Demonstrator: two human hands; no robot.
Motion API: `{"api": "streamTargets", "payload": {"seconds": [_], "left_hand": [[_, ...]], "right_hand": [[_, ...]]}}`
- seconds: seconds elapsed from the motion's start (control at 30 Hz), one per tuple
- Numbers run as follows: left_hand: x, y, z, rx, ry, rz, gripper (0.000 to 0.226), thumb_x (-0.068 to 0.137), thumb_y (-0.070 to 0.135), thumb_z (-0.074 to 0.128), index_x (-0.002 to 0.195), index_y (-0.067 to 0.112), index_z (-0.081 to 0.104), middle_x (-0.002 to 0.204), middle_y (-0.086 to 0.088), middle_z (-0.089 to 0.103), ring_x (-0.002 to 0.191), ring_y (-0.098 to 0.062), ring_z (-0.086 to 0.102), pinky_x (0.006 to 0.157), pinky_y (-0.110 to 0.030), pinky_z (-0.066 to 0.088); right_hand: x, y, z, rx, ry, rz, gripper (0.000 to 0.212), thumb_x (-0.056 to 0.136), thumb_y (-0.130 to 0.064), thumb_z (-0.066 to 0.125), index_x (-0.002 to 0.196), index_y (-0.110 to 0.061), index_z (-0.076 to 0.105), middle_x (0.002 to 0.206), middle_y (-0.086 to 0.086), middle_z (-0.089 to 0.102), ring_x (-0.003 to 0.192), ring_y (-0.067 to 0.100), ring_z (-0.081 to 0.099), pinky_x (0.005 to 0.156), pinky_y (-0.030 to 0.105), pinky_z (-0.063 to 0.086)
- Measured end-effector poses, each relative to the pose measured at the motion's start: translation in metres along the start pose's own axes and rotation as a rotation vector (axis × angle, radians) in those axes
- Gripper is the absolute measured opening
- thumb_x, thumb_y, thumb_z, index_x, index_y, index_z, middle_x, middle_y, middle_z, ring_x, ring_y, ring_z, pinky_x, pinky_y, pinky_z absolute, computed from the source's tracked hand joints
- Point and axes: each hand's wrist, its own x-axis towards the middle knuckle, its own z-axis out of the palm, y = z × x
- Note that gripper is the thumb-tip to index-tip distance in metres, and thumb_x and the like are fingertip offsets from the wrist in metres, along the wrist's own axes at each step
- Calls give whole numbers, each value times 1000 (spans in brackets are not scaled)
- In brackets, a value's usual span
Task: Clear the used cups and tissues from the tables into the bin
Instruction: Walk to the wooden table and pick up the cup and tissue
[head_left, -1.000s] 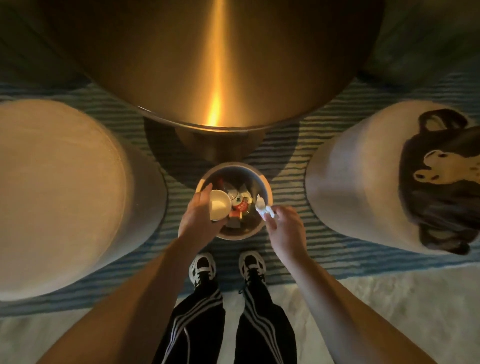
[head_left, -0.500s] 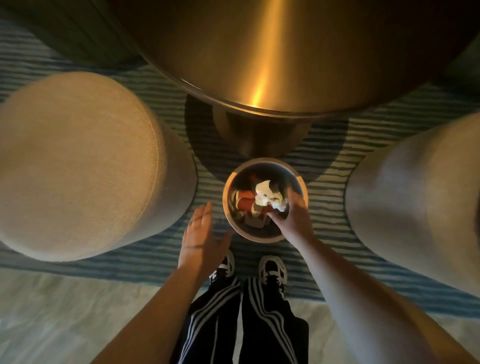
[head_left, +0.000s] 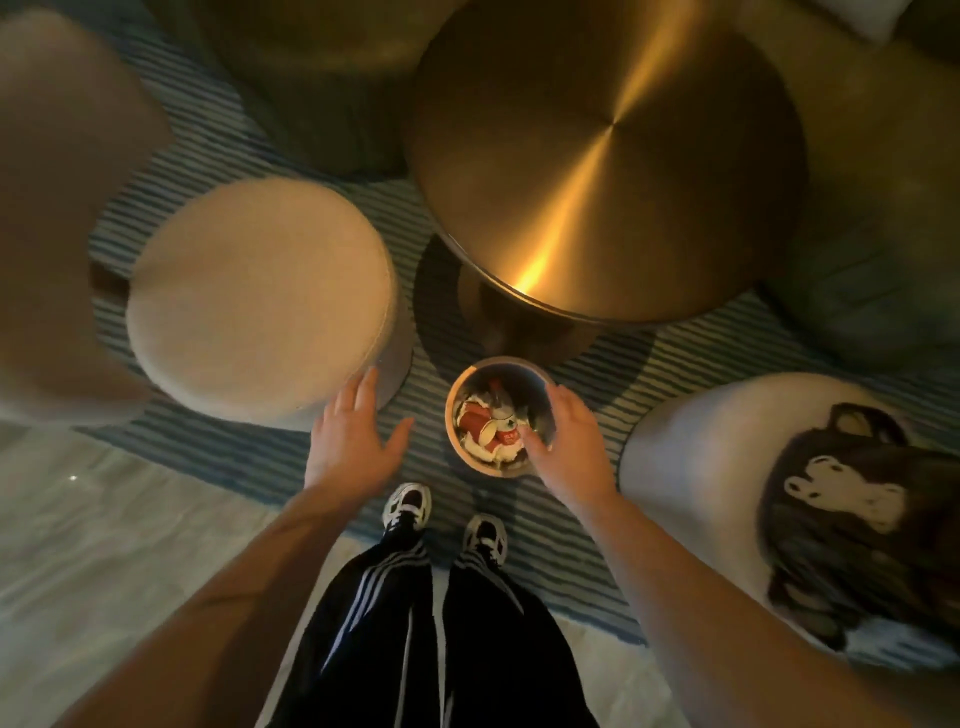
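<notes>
Both hands (head_left: 358, 441) (head_left: 569, 441) spread beside bin (head_left: 470, 457)

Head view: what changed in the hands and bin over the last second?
The left hand let go of its cup and drew back left, open. The right hand dropped its tissue and now hangs empty over the bin. The bin stayed put on the rug.

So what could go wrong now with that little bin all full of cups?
1. The bin looks nearly full of red cups and tissues. More rubbish might spill onto the striped rug.
2. The right hand hangs over the bin's rim with loose fingers; a careless bump could tip the small bin.
3. The shoes stand close to the bin, so a step forward might kick it.
</notes>
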Motion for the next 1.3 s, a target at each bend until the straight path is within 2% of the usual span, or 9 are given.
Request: {"api": "streamTargets", "payload": {"seconds": [0.13,0.3,0.57,0.73,0.9,1.03,1.3], "left_hand": [[-39,-14,-41,-4,137,-136,77,90,52,48,149,13,18,153,-10,26,138,-27,25,111,-46,25],[-97,-60,-82,-61,287,-371,79,88,56,47,149,15,17,154,-8,24,140,-25,22,112,-45,24],[-180,-168,-147,-132,546,-706,77,87,53,49,148,15,22,151,-7,30,138,-26,26,110,-46,26],[-193,-263,-188,-170,651,-827,77,88,53,47,149,16,20,153,-8,27,141,-24,20,113,-42,20],[-176,-397,-239,-180,656,-848,77,88,54,46,149,17,16,154,-7,25,141,-23,18,114,-41,19],[-157,-493,-296,-141,590,-821,77,89,55,44,149,17,15,154,-6,23,141,-24,18,114,-42,20],[-80,-605,-410,-130,569,-711,78,88,56,42,150,18,14,154,-5,24,142,-23,18,114,-43,19]], "right_hand": [[-13,-65,-25,-19,-8,-176,63,92,-41,53,145,-15,32,151,7,36,140,21,30,115,40,28],[-21,-160,-7,-57,-159,-415,64,93,-42,51,148,-18,28,155,7,29,144,21,22,117,41,25],[-38,-321,72,-200,-281,-764,59,91,-40,54,141,-14,38,145,9,40,133,25,36,109,37,30],[-47,-429,149,-213,-343,-920,57,94,-42,49,143,-18,35,151,3,35,138,21,31,111,35,28],[-42,-558,242,-174,-349,-971,56,96,-38,48,145,-15,34,153,4,32,141,20,27,115,35,25],[-28,-651,291,-198,-359,-917,56,97,-38,46,146,-16,31,155,4,27,142,20,24,113,36,27],[21,-770,328,-197,-286,-796,55,96,-38,48,144,-16,34,152,5,32,139,22,30,111,36,29]]}}
